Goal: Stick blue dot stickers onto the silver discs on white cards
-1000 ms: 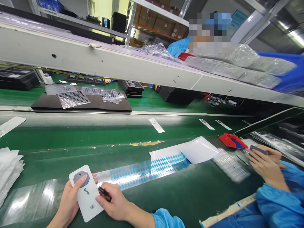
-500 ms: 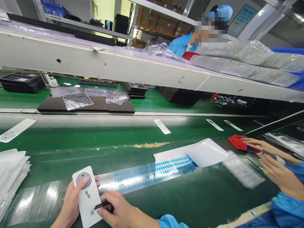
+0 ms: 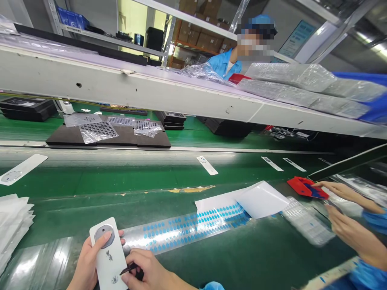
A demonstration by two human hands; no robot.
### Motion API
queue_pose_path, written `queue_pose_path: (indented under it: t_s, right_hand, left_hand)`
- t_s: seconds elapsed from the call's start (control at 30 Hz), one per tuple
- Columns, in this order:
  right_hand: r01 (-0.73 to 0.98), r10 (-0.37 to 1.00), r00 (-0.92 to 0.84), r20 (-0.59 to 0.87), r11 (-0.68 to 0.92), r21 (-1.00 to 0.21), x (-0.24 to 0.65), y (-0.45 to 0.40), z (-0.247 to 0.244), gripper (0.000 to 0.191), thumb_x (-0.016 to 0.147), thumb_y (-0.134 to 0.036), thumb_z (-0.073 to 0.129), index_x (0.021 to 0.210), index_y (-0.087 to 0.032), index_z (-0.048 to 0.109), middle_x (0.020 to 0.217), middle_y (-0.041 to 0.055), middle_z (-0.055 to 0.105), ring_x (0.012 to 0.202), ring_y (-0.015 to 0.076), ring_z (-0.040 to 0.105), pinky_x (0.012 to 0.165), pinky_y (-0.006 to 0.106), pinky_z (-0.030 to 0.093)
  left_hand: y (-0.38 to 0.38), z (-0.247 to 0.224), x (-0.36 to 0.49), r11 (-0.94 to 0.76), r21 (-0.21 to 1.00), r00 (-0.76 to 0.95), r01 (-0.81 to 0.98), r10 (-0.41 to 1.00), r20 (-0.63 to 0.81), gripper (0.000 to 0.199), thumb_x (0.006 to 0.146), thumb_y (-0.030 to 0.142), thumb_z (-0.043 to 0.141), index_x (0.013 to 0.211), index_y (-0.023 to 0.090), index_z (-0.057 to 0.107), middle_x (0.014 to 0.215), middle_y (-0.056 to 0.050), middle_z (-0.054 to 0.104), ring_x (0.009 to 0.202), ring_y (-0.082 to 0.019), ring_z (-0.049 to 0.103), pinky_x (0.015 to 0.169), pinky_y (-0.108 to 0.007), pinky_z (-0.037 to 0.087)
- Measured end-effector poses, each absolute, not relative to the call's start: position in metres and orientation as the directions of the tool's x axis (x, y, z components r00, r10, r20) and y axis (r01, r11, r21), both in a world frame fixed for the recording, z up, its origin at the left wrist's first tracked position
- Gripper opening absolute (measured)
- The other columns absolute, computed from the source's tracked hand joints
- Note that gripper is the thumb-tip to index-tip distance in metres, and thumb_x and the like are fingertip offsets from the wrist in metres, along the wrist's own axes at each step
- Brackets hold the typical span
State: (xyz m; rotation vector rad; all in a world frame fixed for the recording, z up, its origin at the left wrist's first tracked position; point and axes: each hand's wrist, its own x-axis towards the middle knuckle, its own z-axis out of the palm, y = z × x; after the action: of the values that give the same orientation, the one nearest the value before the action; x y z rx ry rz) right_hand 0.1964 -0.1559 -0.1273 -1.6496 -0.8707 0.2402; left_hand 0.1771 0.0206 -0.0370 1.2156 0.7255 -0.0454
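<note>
A panel [image 3: 110, 265] held in the left hand [image 3: 87, 261] could be scratched if the tool [image 3: 130, 268] pinched in the right hand [image 3: 148, 269] is jolted.

White panel [image 3: 108, 264] cut off below, emblem [image 3: 114, 279] illegible

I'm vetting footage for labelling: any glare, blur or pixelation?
Head view throughout: glare on the blue-dotted sheet; streaked reflections on the clear film, lower left; the co-worker's hands at right look softer than the held white panel; pixel blocks cover the face of the far person.
</note>
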Motion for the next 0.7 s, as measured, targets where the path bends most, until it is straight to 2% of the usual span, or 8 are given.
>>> queue_pose_path:
  t_s: [0.1,0.3,0.7]
  right_hand:
    - [0.402,0.657,0.700,0.280,-0.037,-0.915,0.197,-0.156,-0.130,0.030,0.089,-0.051,0.068,0.093,-0.022,0.062,0.076,-0.0006,0.056,0.057,0.0128,0.051,0.053,0.024,0.044]
    - [0.401,0.642,0.703,0.306,-0.003,-0.916,0.198,-0.155,-0.134,0.023,0.086,-0.041,0.072,0.093,-0.021,0.065,0.078,-0.0019,0.057,0.058,0.0099,0.052,0.052,0.019,0.042]
    - [0.406,0.631,0.713,0.306,-0.016,-0.914,0.197,-0.154,-0.143,0.027,0.088,-0.047,0.071,0.090,-0.020,0.064,0.077,-0.0012,0.058,0.057,0.0107,0.053,0.051,0.020,0.043]
  left_hand:
    - [0.021,-0.038,0.177,0.476,0.802,0.761,0.361,0.346,-0.549,0.040,0.056,0.062,0.088,0.079,0.030,0.081,0.094,-0.001,0.082,0.096,-0.039,0.078,0.061,-0.039,0.065]
    - [0.028,-0.040,0.182,0.594,0.699,0.694,0.399,0.302,-0.653,0.070,0.030,0.048,0.100,0.086,0.014,0.078,0.097,-0.014,0.081,0.087,-0.036,0.077,0.061,-0.035,0.066]
    - [0.029,-0.044,0.182,0.593,0.713,0.707,0.373,0.316,-0.632,0.082,0.032,0.051,0.103,0.098,0.014,0.071,0.098,-0.013,0.080,0.085,-0.034,0.075,0.061,-0.039,0.067]
